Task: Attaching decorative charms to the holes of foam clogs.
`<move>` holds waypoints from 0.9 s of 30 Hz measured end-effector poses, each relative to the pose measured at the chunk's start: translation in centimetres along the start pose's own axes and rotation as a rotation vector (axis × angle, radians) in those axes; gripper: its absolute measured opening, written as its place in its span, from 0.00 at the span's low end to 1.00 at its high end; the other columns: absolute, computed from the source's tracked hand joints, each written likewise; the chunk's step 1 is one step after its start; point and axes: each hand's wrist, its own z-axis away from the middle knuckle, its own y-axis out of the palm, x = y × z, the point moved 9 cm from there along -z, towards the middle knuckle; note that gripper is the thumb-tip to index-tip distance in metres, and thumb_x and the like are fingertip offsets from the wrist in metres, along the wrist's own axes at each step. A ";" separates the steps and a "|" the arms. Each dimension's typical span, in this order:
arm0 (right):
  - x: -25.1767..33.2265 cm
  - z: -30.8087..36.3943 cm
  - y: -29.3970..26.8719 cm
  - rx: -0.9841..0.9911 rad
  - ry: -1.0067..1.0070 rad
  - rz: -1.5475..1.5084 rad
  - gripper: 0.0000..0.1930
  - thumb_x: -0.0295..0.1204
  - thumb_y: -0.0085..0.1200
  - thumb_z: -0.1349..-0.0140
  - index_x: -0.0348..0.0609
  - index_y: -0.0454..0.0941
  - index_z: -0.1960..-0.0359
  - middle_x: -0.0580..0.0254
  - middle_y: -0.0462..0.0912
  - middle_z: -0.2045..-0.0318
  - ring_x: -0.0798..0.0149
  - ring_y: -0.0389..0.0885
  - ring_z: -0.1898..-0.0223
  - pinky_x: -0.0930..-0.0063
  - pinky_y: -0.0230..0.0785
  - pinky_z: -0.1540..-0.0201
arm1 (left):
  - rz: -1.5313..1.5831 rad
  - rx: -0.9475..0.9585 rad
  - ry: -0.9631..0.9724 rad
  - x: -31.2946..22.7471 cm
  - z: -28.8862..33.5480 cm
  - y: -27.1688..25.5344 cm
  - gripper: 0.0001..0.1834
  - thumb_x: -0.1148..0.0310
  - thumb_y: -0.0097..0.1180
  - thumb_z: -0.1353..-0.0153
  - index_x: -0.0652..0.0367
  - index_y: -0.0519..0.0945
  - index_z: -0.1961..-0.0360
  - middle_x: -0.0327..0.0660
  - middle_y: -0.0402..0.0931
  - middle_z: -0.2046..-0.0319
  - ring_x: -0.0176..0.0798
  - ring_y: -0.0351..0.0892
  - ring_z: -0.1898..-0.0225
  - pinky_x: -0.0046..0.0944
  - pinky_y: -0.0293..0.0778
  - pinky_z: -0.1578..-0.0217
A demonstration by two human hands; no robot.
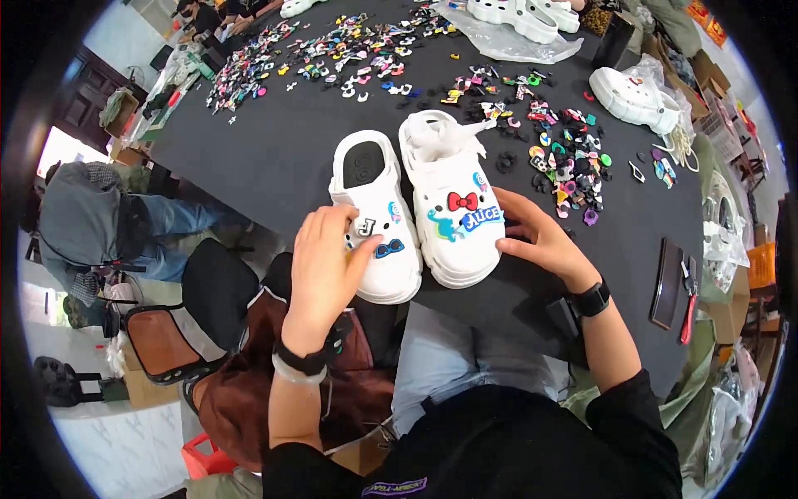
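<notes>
Two white clogs lie side by side on the black table, toes toward me. My left hand [322,264] grips the left clog [391,279] at its outer side, the thumb resting beside a blue sunglasses charm [388,249]. That clog also bears a black-and-white letter charm [366,226]. My right hand [549,241] has its fingers against the outer side of the right clog [461,262]. On that clog sit a red bow charm [463,201], a teal figure charm [442,224] and a blue name-plate charm [480,218]. White wrapping [439,137] fills its heel opening.
Heaps of colourful shoe charms [573,162] spread over the black table [274,158]. Another white clog [633,98] lies at the right, with more clogs [515,18] on plastic at the back. Red-handled scissors [688,308] and a dark phone-like slab [667,283] rest near the right edge.
</notes>
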 end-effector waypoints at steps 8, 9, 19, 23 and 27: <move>0.0 0.1 -0.3 -0.006 0.006 0.010 0.41 0.42 0.66 0.41 0.44 0.59 0.29 0.55 0.67 0.34 0.56 0.68 0.35 0.58 0.65 0.37 | -0.164 0.004 -0.101 -0.3 -0.5 1.9 0.12 0.70 0.61 0.39 0.63 0.73 0.58 0.47 0.75 0.64 0.53 0.78 0.62 0.46 0.75 0.61; 0.1 0.1 -0.2 -0.003 -0.002 0.009 0.41 0.42 0.66 0.41 0.44 0.59 0.29 0.55 0.67 0.33 0.56 0.68 0.35 0.58 0.65 0.37 | -0.173 -0.023 -0.053 -0.6 -0.4 1.8 0.12 0.70 0.60 0.39 0.63 0.74 0.58 0.47 0.75 0.64 0.53 0.78 0.62 0.47 0.75 0.61; -0.4 0.1 -0.3 0.000 -0.016 0.055 0.42 0.45 0.65 0.41 0.45 0.59 0.29 0.54 0.65 0.33 0.53 0.66 0.34 0.58 0.67 0.37 | 0.010 -0.047 -0.135 1.2 0.0 2.6 0.07 0.74 0.55 0.37 0.66 0.74 0.60 0.49 0.75 0.67 0.50 0.78 0.67 0.45 0.73 0.64; -0.4 -0.1 -0.3 0.008 -0.020 0.048 0.43 0.45 0.66 0.41 0.44 0.58 0.29 0.53 0.66 0.33 0.53 0.66 0.34 0.59 0.67 0.38 | 0.161 -0.079 -0.218 1.5 0.8 1.9 0.09 0.75 0.57 0.38 0.66 0.76 0.57 0.47 0.74 0.65 0.44 0.76 0.66 0.42 0.72 0.64; -0.6 0.0 -0.4 -0.007 0.000 0.025 0.44 0.44 0.67 0.42 0.42 0.57 0.29 0.51 0.67 0.34 0.54 0.67 0.34 0.61 0.67 0.38 | 0.187 -0.090 -0.185 0.9 1.3 1.2 0.15 0.77 0.61 0.41 0.66 0.77 0.52 0.47 0.73 0.58 0.43 0.75 0.61 0.40 0.72 0.61</move>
